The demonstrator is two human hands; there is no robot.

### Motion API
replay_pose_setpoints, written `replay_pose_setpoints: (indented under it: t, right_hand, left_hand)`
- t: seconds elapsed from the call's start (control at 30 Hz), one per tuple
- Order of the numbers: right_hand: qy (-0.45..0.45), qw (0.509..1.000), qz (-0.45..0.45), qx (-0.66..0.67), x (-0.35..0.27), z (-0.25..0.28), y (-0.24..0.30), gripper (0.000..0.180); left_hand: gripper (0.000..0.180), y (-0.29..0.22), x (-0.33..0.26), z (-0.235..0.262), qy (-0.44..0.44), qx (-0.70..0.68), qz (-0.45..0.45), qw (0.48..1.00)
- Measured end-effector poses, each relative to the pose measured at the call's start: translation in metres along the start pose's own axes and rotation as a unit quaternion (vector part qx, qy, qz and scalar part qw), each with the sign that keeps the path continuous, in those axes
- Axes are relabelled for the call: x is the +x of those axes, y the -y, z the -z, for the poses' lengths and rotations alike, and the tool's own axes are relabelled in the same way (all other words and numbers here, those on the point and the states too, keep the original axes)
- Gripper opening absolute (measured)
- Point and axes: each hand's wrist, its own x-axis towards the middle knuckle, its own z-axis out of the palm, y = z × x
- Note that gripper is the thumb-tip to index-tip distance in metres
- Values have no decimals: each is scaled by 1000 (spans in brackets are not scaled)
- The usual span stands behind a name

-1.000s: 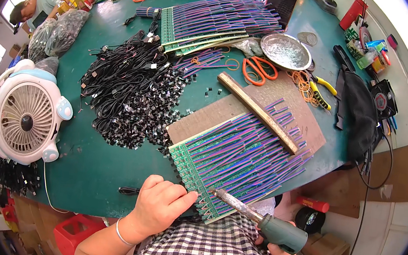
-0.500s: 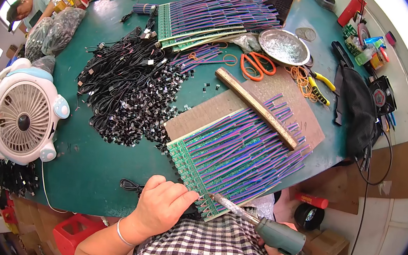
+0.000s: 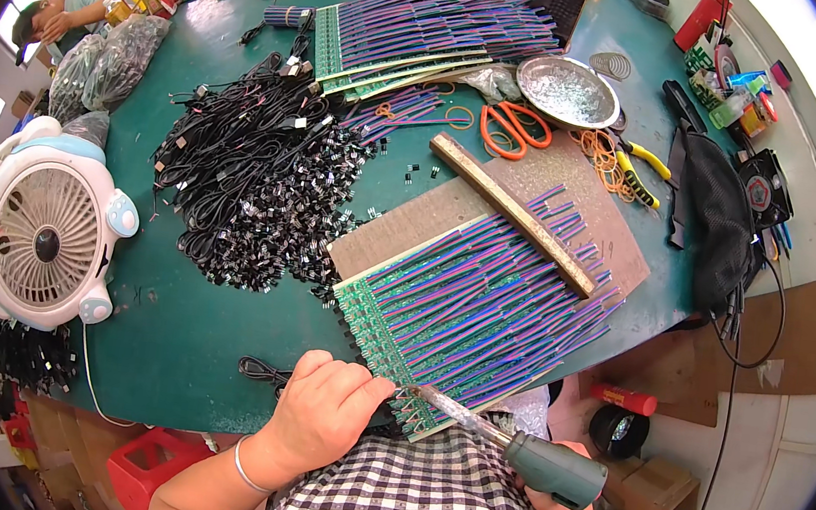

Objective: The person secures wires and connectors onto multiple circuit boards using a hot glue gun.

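My right hand [image 3: 555,509] grips a soldering iron [image 3: 553,470] by its dark green handle, partly hidden behind it. The iron's tip reaches the lower end of a green circuit board panel [image 3: 370,336]. Beside that tip, my left hand [image 3: 325,409] is closed in a pinch at the panel's edge; whatever lies between thumb and finger is too small to name. Rows of blue, purple and black wires [image 3: 482,314] run from the panel to the upper right. A wooden bar [image 3: 512,211] lies across them, on a brown board [image 3: 617,229].
Left of the panel is a heap of black cables with small connectors [image 3: 266,178]. Farther back are wired panels [image 3: 412,39], orange scissors [image 3: 515,131], a metal bowl [image 3: 569,94] and yellow-handled pliers [image 3: 643,176]. A white fan [image 3: 49,224] stands at left; a person [image 3: 63,14] sits beyond.
The soldering iron has shifted slightly left, its tip still by my left fingers. My left hand is nearly unmoved. The person at far left has brought a hand up toward the head.
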Motion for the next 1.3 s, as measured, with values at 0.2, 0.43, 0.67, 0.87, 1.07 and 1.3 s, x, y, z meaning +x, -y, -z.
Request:
replay_pose_setpoints:
  t: [0.2,0.43,0.67,0.87,1.07,1.3]
  right_hand:
    - [14,999,-21,34,3,1,6,27]
    - [-20,998,-25,57,-3,-3,1,28]
    - [-57,995,-12,85,-7,-3,-14,28]
    - [-61,996,11,57,-8,-2,-17,30]
    - [-67,989,-10,128,-5,-3,-12,31]
    - [-44,992,-3,120,1,-2,-13,28]
  left_hand:
    - [18,0,1,-1,-5,-9,4,1000]
    - [18,0,0,-1,-1,-7,4,1000]
    - [18,-1,0,-1,2,-6,5,1000]
    - [18,-1,0,-1,3,-8,8,1000]
    - [17,-4,8,0,-10,-55,46,997]
    - [17,-9,13,-3,-19,-42,70,997]
